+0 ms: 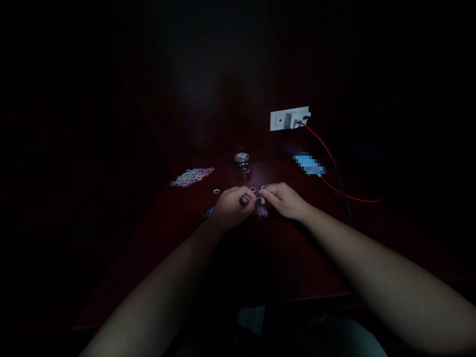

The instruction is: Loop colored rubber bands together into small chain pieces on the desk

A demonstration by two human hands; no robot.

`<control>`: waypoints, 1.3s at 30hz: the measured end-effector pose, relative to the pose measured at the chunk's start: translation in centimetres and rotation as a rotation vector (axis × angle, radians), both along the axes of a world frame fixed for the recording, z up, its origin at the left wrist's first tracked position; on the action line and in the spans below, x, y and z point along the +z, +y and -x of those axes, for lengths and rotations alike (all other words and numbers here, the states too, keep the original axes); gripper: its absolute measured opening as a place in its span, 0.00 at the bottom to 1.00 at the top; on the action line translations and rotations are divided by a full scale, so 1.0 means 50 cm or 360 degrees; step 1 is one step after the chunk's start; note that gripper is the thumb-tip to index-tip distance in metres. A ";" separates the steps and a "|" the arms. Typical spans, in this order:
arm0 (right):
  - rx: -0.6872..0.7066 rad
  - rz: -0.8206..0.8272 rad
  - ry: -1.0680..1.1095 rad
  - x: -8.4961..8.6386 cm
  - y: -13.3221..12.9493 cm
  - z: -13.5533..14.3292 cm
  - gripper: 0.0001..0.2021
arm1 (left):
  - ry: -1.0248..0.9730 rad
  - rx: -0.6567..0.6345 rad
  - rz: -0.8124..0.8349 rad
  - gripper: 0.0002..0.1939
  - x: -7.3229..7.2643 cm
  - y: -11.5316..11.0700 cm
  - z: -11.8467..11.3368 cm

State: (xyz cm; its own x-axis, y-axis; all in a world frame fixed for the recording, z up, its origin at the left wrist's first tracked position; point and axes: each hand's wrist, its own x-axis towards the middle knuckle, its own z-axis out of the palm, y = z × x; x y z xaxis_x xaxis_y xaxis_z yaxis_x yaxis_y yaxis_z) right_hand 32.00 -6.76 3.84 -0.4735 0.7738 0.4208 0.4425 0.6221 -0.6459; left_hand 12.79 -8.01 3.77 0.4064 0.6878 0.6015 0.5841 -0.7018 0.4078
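Note:
My left hand (pixel 233 204) is closed around a small dark object (pixel 243 201), mostly hidden by the fingers; a thin pale tip reaches from it toward the other hand. Close by on the right, my right hand (pixel 282 199) pinches a small green elastic band (pixel 263 187) between thumb and fingers. A pink band (pixel 253 190) shows just behind the gap between the hands. Under them on the table lies a bunch of purple bands (pixel 262 211). Blue bands (pixel 208 213) lie partly covered by my left hand, and a single light blue band (pixel 216 191) rests beyond it.
A heap of mixed-colour bands (pixel 192 176) lies at the table's far left. A small lidded clear jar (pixel 242 162) stands at the back. From the wall socket (pixel 284 120), a red cable (pixel 327 148) runs to a blurred phone (pixel 308 163) at right. The surroundings are very dark.

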 end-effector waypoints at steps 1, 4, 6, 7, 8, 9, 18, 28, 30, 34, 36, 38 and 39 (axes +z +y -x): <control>-0.0014 -0.0053 0.0000 -0.002 0.001 0.001 0.19 | 0.0001 0.0006 0.0001 0.04 0.000 0.000 0.000; -0.0057 -0.0208 0.0013 -0.007 0.003 0.003 0.13 | 0.0007 0.0036 0.0003 0.03 -0.001 0.002 0.001; -0.0052 -0.0224 0.0016 -0.009 0.002 0.004 0.11 | 0.0004 0.0049 0.0012 0.03 -0.001 0.002 0.001; -0.0035 -0.0212 0.0018 -0.010 0.002 0.004 0.10 | -0.0001 0.0053 0.0022 0.03 -0.001 0.002 0.001; -0.0016 -0.0195 0.0026 -0.010 0.001 0.004 0.10 | -0.0008 0.0055 0.0032 0.03 0.000 0.002 0.001; 0.0006 -0.0176 0.0045 -0.010 0.001 0.003 0.09 | -0.0014 0.0060 0.0041 0.03 0.000 0.003 0.001; 0.0033 -0.0083 0.0231 -0.012 0.006 -0.011 0.07 | -0.0028 0.0082 0.0051 0.03 -0.003 0.005 0.005; 0.0018 -0.0104 0.0101 -0.006 0.001 -0.007 0.07 | -0.0035 0.0065 0.0042 0.02 0.001 0.000 -0.001; 0.0004 -0.0109 0.0089 -0.006 0.003 -0.010 0.07 | -0.0031 0.0075 0.0048 0.02 0.001 -0.002 -0.002; -0.0010 -0.0121 0.0070 -0.006 0.005 -0.011 0.06 | -0.0023 0.0072 0.0051 0.02 0.000 -0.002 -0.002; -0.0024 -0.0105 0.0065 -0.006 0.004 -0.011 0.06 | -0.0026 0.0081 0.0052 0.02 0.000 -0.001 0.000; -0.0036 -0.0080 0.0051 -0.005 0.004 -0.011 0.06 | -0.0034 0.0091 0.0075 0.02 -0.001 0.000 0.002; -0.0038 -0.0075 0.0045 -0.006 0.005 -0.012 0.06 | -0.0041 0.0094 0.0088 0.03 -0.001 0.001 0.003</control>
